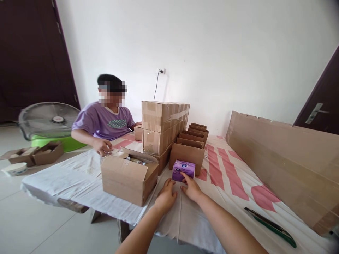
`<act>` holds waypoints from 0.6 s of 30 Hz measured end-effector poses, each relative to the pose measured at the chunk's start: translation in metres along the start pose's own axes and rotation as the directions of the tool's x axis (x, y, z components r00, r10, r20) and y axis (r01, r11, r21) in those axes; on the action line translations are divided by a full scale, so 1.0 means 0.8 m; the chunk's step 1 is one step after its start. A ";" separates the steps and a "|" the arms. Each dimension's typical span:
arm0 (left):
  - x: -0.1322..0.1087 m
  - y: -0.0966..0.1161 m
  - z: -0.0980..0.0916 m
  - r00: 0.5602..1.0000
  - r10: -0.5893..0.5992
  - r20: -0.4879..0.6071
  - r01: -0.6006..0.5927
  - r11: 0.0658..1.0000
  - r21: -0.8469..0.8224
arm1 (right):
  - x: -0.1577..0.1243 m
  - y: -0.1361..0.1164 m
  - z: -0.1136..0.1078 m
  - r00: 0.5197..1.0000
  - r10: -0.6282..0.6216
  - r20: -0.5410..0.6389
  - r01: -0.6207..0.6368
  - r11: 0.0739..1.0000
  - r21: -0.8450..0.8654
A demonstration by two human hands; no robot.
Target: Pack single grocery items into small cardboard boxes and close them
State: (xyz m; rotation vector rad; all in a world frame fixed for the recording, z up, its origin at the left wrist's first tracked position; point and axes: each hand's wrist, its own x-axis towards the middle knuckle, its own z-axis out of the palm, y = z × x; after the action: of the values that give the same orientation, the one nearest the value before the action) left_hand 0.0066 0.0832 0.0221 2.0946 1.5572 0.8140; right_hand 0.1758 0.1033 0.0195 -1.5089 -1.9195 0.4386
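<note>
A purple packet (182, 169) lies on the cloth-covered table, in front of a row of open cardboard boxes (186, 154). My right hand (191, 187) touches the packet's front with its fingers spread. Just to the left, my left hand (166, 195) is near the packet's lower left corner, fingers apart, holding nothing. An open cardboard box (123, 180) with packets inside stands left of my left hand. Taped cardboard boxes (152, 118) are stacked behind it.
Across the table at the left, a person in a purple shirt (113, 121) has a hand near the open box. A green-handled cutter (274, 227) lies at the right, beside a long cardboard sheet (280, 158). A fan (50, 120) stands at the far left.
</note>
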 end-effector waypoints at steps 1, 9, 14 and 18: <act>-0.002 0.002 -0.001 1.000 0.016 0.024 -0.016 1.000 0.007 | 0.007 0.002 0.000 1.000 0.011 -0.002 -0.011 1.000 -0.003; -0.019 0.010 -0.016 0.984 0.169 0.054 -0.172 0.984 0.042 | 0.046 0.018 -0.010 0.993 0.102 -0.052 -0.102 0.995 -0.001; -0.031 0.022 -0.034 0.950 0.286 -0.127 -0.284 0.958 0.034 | 0.033 -0.013 0.017 0.995 0.058 -0.080 -0.052 0.996 0.072; -0.052 0.049 -0.054 0.841 0.424 -0.336 -0.439 0.898 0.032 | 0.015 -0.068 0.052 0.991 -0.109 -0.071 0.119 0.983 0.144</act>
State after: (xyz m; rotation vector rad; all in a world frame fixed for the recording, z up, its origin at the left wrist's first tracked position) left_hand -0.0024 0.0306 0.0704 2.4072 1.1990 1.4162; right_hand 0.1061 0.1048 0.0262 -1.2963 -1.8704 0.4657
